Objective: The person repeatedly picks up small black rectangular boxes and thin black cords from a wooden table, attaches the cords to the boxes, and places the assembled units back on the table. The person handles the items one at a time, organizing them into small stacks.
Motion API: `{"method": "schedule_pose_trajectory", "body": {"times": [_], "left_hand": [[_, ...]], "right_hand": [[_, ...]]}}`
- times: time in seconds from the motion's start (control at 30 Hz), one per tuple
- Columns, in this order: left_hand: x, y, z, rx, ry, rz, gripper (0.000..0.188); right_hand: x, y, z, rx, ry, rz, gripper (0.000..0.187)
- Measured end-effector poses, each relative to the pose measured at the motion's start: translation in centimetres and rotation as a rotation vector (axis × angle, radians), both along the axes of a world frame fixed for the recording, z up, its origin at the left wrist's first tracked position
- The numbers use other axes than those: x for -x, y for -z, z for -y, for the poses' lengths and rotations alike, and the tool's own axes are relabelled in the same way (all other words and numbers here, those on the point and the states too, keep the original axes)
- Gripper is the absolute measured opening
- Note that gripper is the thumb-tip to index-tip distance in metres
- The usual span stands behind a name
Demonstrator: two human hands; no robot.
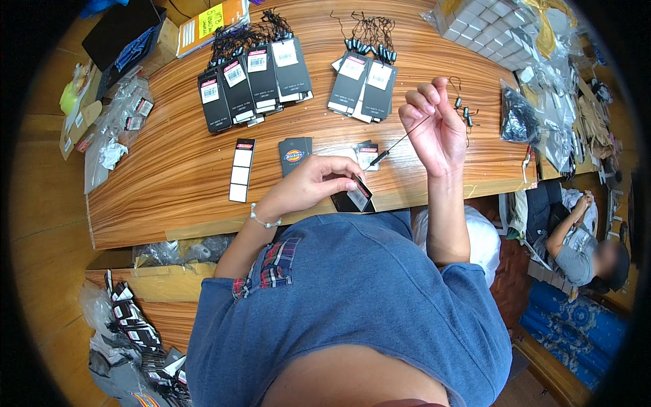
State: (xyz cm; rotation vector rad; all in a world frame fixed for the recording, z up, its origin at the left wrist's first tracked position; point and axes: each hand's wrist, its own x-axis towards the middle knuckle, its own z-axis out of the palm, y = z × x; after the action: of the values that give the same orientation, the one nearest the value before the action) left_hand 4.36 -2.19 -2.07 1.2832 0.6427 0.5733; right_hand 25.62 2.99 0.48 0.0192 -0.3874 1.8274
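Observation:
At the table's near edge my left hand (310,184) is closed on a black hang tag (357,198) with a white label on it. My right hand (437,129) is raised, its fingertips pinching a thin black tag string (400,142) that slants down taut toward the left hand; a dark plastic piece sits on its lower part. Just behind the held tag lies a small pile of labelled tags (368,150). Beside it on the left are dark grey tags (296,154) and a strip of white labels (241,171). Loose strings (466,117) lie right of my right hand.
Strung tag bundles (258,81) and a smaller bundle (361,85) lie farther back. Stacked white boxes (481,30) and a bag of black strings (519,115) stand at right. Plastic-bagged items (129,115) lie left. Another person (576,251) sits at far right.

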Motion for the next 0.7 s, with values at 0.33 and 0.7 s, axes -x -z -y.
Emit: {"method": "schedule_pose_trajectory", "body": {"times": [0.33,0.7], "left_hand": [[1.4,-2.8,-1.3,-0.346,-0.604,-0.122,0.018],[0.5,-3.4,-1.3,-0.372,-0.808,-0.073,0.02]], "right_hand": [[1.6,-3.6,3.7,-0.246,0.192,0.863,0.026],[4.9,-1.9,3.7,-0.425,0.434,1.391,0.01]]}}
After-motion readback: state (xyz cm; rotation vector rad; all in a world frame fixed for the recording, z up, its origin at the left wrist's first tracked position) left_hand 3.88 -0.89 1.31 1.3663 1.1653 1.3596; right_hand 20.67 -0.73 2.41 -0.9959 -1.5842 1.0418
